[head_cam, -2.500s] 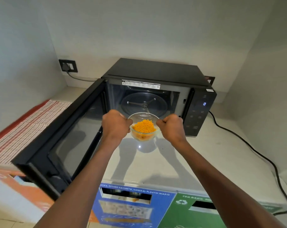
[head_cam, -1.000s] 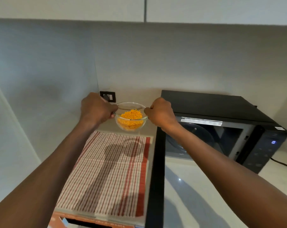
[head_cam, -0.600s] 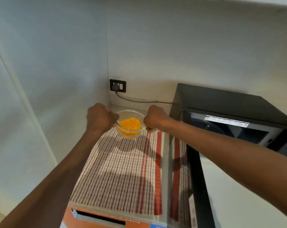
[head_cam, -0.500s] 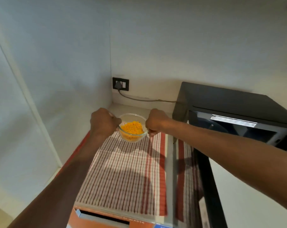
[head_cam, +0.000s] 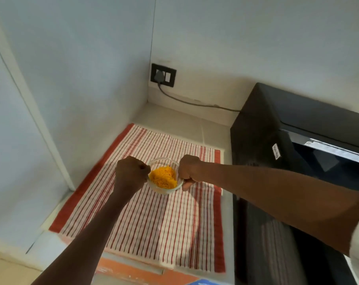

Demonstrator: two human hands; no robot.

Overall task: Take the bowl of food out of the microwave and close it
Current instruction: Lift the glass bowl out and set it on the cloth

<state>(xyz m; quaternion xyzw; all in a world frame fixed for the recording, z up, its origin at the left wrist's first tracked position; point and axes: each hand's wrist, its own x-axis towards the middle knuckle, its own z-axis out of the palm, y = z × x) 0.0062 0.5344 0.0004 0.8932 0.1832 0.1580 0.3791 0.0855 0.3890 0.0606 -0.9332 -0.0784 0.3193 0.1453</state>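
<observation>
A small clear glass bowl [head_cam: 164, 189] filled with orange shredded food [head_cam: 163, 178] is low over, or resting on, a red-and-white striped cloth [head_cam: 154, 221]; I cannot tell which. My left hand [head_cam: 131, 173] grips the bowl's left rim and my right hand [head_cam: 190, 170] grips its right rim. The black microwave [head_cam: 277, 124] stands to the right with its door [head_cam: 263, 243] swung open toward me, along the cloth's right edge. My right forearm reaches across the open door.
A black wall socket [head_cam: 163, 75] with a plug sits in the back corner, its cable [head_cam: 195, 102] running behind the microwave. A white wall [head_cam: 61, 79] closes off the left side. The counter's front edge [head_cam: 133, 272] lies below the cloth.
Both hands carried the bowl from in front of the microwave leftward over the open door, then lowered it down to the striped cloth. My view tilted down.
</observation>
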